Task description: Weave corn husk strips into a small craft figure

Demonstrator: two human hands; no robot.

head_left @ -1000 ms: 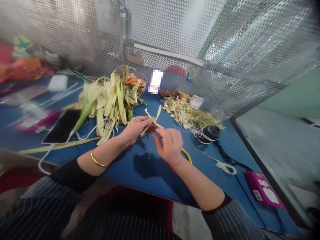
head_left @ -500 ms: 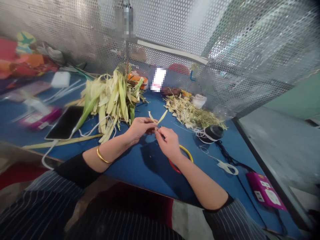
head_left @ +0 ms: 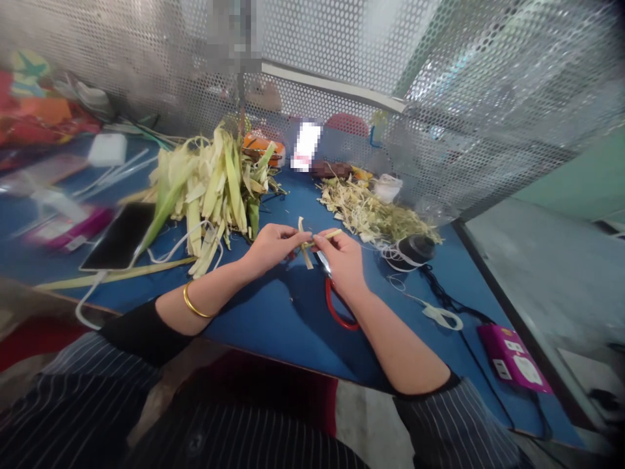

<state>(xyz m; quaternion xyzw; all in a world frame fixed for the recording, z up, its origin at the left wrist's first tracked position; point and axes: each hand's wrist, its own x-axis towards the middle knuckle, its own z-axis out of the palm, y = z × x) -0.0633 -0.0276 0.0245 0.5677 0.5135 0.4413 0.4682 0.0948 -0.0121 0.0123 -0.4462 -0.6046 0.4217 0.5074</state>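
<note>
Pale strips of corn husk (head_left: 306,255) cross between my fingertips above the middle of the blue table. My left hand (head_left: 274,249) pinches the crossing strips from the left, its thumb and forefinger pressed together. From the right, my right hand (head_left: 344,262) grips a husk strip whose pale end sticks out over the forefinger. Beneath my right hand lie scissors (head_left: 336,311) with red handles, partly covered by the palm and wrist. A heap of corn husks (head_left: 215,185) rests beyond my left hand.
Shredded husk scraps (head_left: 359,207) are piled at the back right, beside a black spool (head_left: 415,251) wound with white thread. A purple power strip (head_left: 512,358) sits near the right edge. On the left lies a phone (head_left: 120,236) with a white cable. Perforated metal mesh (head_left: 342,58) borders the back.
The husk strips have turned from a V shape to a crossed shape between my fingers. My right hand has shifted slightly right, and more of the scissors' blade shows.
</note>
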